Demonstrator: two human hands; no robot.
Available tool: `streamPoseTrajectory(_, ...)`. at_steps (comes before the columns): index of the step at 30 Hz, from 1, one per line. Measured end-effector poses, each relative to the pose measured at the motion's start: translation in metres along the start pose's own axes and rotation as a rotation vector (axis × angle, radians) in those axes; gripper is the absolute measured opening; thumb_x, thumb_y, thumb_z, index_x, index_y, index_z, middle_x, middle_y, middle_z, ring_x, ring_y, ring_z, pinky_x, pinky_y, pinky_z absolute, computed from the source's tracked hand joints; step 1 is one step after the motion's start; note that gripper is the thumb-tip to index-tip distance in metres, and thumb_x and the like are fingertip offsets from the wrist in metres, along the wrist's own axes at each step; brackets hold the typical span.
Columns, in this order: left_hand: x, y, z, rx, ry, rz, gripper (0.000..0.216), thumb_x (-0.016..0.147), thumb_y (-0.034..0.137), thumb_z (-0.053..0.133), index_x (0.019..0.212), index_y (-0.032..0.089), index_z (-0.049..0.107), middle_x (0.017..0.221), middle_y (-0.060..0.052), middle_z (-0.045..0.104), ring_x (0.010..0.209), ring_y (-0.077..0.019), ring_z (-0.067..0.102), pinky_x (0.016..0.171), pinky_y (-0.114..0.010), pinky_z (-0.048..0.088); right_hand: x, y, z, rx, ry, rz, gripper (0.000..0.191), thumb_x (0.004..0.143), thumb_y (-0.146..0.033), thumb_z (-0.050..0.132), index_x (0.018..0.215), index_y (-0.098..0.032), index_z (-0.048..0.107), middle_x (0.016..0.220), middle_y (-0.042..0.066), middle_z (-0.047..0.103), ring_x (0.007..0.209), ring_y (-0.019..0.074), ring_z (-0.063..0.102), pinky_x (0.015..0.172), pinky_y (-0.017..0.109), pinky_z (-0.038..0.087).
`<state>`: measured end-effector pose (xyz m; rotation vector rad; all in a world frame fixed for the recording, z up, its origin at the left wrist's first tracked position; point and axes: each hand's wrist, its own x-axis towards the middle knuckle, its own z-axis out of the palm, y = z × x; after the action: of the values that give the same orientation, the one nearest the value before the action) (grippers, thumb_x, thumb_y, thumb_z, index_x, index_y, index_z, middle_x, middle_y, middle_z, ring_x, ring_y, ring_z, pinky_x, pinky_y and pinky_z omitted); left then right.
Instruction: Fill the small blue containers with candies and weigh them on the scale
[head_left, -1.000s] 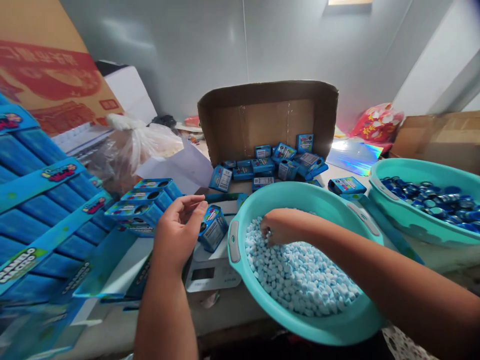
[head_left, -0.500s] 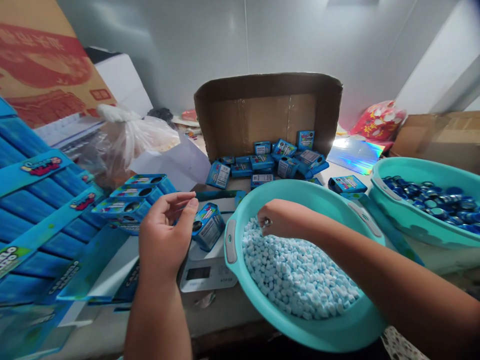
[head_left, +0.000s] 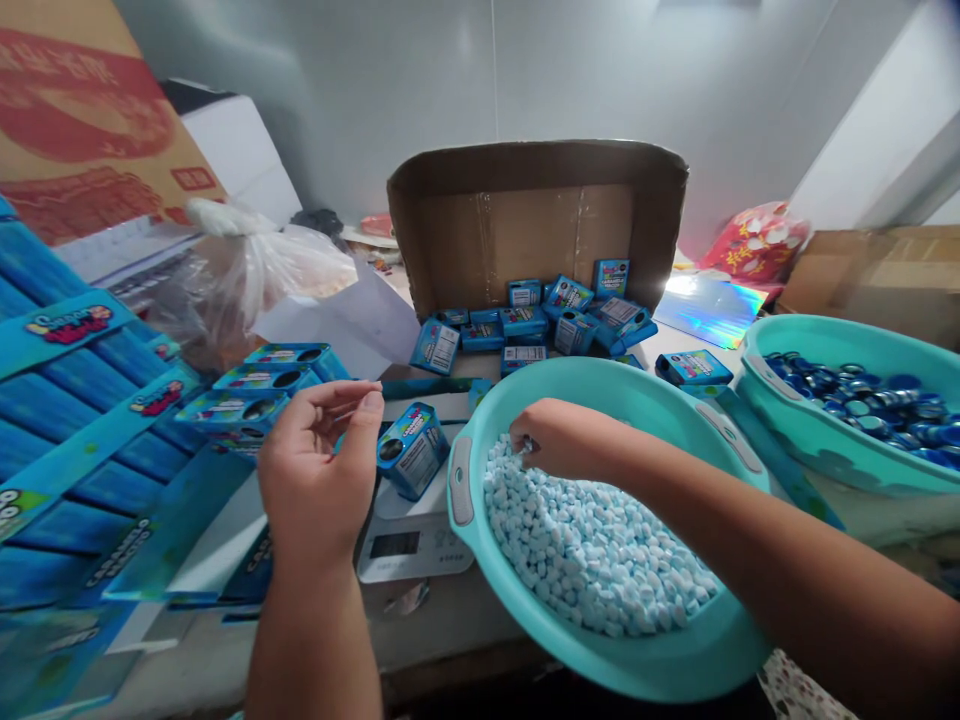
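My right hand [head_left: 559,438] is in the turquoise basin [head_left: 510,610], at its left side, with fingers curled closed around pale blue candies; a little of them shows between the fingers. Small pale blue and white candies [head_left: 600,560] fill the lower part of the basin. My left hand [head_left: 322,455] hovers left of a small blue box [head_left: 412,452], fingers loosely bent, thumb close to the index fingertip but apart, and I see nothing held. That box has a dark round hole and stands on a white kitchen scale [head_left: 416,548].
More blue boxes [head_left: 255,410] stand at left beside stacked blue display cartons [head_left: 82,420]. An open cardboard box [head_left: 517,230] behind holds several blue boxes. At right, another turquoise basin [head_left: 817,400] contains blue shiny round pieces. A tied plastic bag [head_left: 292,270] sits at back left.
My left hand has shifted slightly left, away from the box on the scale. My right hand stays in the candies, almost unmoved. The view has shifted a little.
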<state>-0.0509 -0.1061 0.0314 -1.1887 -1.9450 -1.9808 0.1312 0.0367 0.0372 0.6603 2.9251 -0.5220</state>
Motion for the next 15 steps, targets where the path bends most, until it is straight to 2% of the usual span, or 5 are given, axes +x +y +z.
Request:
streamPoseTrajectory(2, -0.005, 0.004, 0.002, -0.055, -0.039, 0.072, 0.009, 0.086, 0.023, 0.069, 0.094, 0.020, 0.067, 0.091, -0.001, 0.072, 0.085, -0.0124, 0.068, 0.080, -0.024, 0.054, 0.001, 0.000, -0.001, -0.007, 0.005, 0.003, 0.005, 0.077, -0.020, 0.067, 0.074, -0.017, 0.067, 0.069, 0.000, 0.063, 0.060, 0.0119, 0.047, 0.053, 0.025, 0.028)
streamPoseTrajectory(4, -0.013, 0.012, 0.006, -0.134, -0.213, 0.173, 0.009, 0.086, 0.019, 0.067, 0.095, 0.021, 0.066, 0.093, -0.001, 0.071, 0.087, -0.0135, 0.067, 0.081, -0.026, 0.054, 0.002, 0.002, -0.003, -0.016, 0.010, 0.007, 0.005, 0.077, -0.020, 0.067, 0.073, -0.017, 0.068, 0.068, 0.000, 0.062, 0.059, 0.0116, 0.046, 0.053, 0.025, 0.028)
streamPoseTrajectory(7, -0.031, 0.035, 0.018, -0.122, -0.695, 0.289, 0.011, 0.087, 0.021, 0.065, 0.097, 0.023, 0.067, 0.100, -0.002, 0.070, 0.097, -0.0174, 0.066, 0.087, -0.032, 0.053, 0.003, 0.005, -0.005, -0.044, -0.013, 0.011, 0.007, 0.076, -0.018, 0.065, 0.075, -0.017, 0.071, 0.069, 0.002, 0.064, 0.060, 0.0125, 0.048, 0.053, 0.026, 0.028)
streamPoseTrajectory(11, -0.068, 0.070, 0.048, 0.413, -1.396, 0.245, 0.018, 0.083, 0.032, 0.065, 0.092, 0.020, 0.074, 0.099, -0.012, 0.072, 0.094, -0.0314, 0.067, 0.082, -0.046, 0.054, 0.003, 0.013, -0.006, -0.101, -0.104, 0.079, 0.025, 0.073, -0.018, 0.070, 0.097, -0.019, 0.076, 0.088, 0.004, 0.072, 0.073, 0.0180, 0.059, 0.055, 0.026, 0.032)
streamPoseTrajectory(15, -0.095, 0.074, 0.079, 0.573, -1.595, 0.169, 0.028, 0.080, 0.025, 0.065, 0.105, 0.015, 0.075, 0.114, -0.021, 0.070, 0.102, -0.0402, 0.066, 0.089, -0.052, 0.051, 0.003, 0.018, -0.007, -0.131, -0.252, 0.157, 0.042, 0.074, -0.022, 0.077, 0.116, -0.019, 0.072, 0.107, 0.007, 0.072, 0.092, 0.0255, 0.065, 0.064, 0.028, 0.040)
